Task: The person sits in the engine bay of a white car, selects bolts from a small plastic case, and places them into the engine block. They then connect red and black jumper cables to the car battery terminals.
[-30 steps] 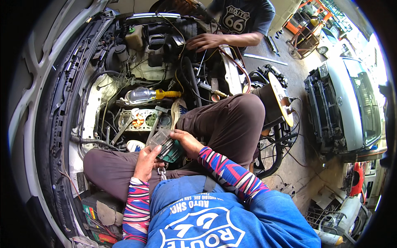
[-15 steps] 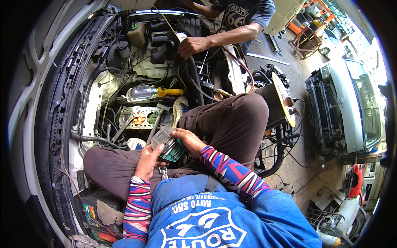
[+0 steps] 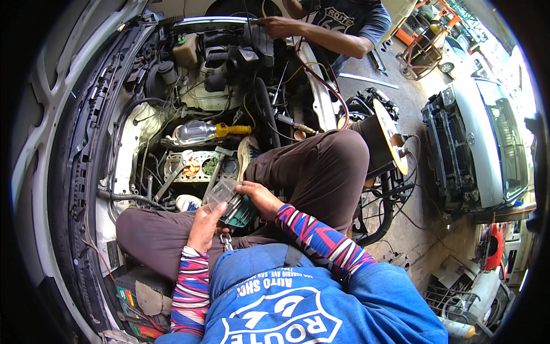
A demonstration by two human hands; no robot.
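Above my lap, both hands hold a small green case (image 3: 243,212) with a clear lid (image 3: 221,195) that stands raised. Slim metal pieces lie in a row inside; they look like drill bits, though too small to be sure. My left hand (image 3: 204,226) grips the case and lid from the left, thumb on the near side. My right hand (image 3: 261,198) pinches the case's upper right edge, with its fingers partly hidden. Just beyond lies a bare engine block (image 3: 197,166), with a wrench (image 3: 172,179) and a metal T-shaped tool (image 3: 216,167) resting on it.
A caged work light (image 3: 195,132) with a yellow handle lies past the block. Hoses and wires fill the engine bay around my legs. A co-worker's hand (image 3: 278,27) is at the far edge. A battery (image 3: 140,301) sits at lower left, a round-flanged reel (image 3: 389,136) to the right.
The co-worker's hand has drawn away from over the engine bay toward its far edge. My hands and the green case have barely shifted.
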